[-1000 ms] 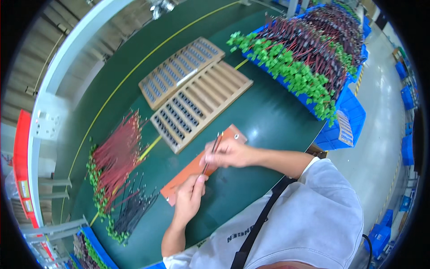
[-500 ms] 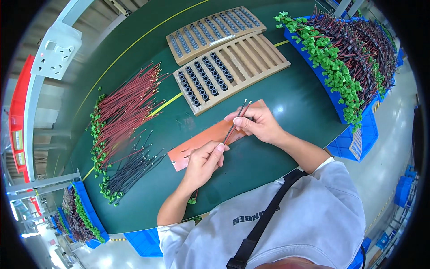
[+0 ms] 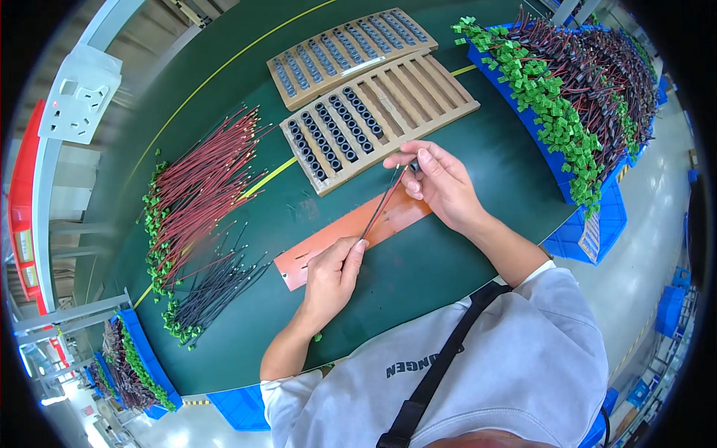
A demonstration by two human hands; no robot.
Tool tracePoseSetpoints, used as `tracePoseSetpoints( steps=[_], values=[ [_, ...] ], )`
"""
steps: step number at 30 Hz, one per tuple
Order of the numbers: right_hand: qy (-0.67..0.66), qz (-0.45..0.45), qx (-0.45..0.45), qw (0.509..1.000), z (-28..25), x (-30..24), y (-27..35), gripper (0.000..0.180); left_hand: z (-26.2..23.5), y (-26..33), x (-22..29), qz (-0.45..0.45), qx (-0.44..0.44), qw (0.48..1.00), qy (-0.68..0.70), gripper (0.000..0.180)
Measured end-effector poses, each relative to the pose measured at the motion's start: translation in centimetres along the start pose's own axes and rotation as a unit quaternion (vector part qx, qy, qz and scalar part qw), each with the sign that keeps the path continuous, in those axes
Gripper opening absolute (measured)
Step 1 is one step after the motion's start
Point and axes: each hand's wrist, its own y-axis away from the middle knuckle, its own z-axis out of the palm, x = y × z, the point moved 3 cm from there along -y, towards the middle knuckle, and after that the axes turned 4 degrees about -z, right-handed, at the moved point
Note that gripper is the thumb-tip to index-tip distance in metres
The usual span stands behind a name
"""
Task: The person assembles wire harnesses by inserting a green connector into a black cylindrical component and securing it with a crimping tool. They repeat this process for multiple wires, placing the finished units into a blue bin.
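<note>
My left hand (image 3: pixel 333 273) pinches a red and black wire pair (image 3: pixel 381 210), whose stripped tips point up and away toward the other hand. Between the fingers of my right hand (image 3: pixel 448 187) is a small black ring-shaped part (image 3: pixel 415 165), close by the wire tips. Whether the tips touch it I cannot tell. Beneath both hands lies an orange board (image 3: pixel 317 257) with slots at its left end. Just beyond stands a brown tray (image 3: pixel 448 117) holding rows of similar black parts at its left; several right-hand slots hold none.
Behind it a second tray (image 3: pixel 409 53) holds rows of grey parts. Red wires (image 3: pixel 209 172) with green connectors and black wires (image 3: pixel 216 295) lie left on the green table (image 3: pixel 239 366). A blue bin (image 3: pixel 539 134) heaped with wires stands right. A white socket box (image 3: pixel 81 97) hangs upper left.
My right hand has left the wire tips, turned and spread its fingers, showing the black part in its grip. My left hand still holds the wires, slightly lower and left.
</note>
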Motion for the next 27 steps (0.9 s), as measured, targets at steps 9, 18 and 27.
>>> tracePoseSetpoints(
  steps=[9,18,27],
  values=[
    [0.009,-0.004,-0.010,1.000,0.0,0.1,0.3,0.030,0.2,-0.1,0.5,0.014,-0.017,0.999,-0.048,0.016],
    [0.085,0.017,-0.018,0.996,0.0,-0.4,0.6,0.030,-0.2,-0.4,0.9,0.006,-0.068,0.997,-0.027,0.018],
    [0.006,0.098,-0.070,0.993,0.8,-0.1,1.2,0.023,0.3,-0.2,-0.3,-0.015,-0.064,0.997,0.040,0.021]
  ],
)
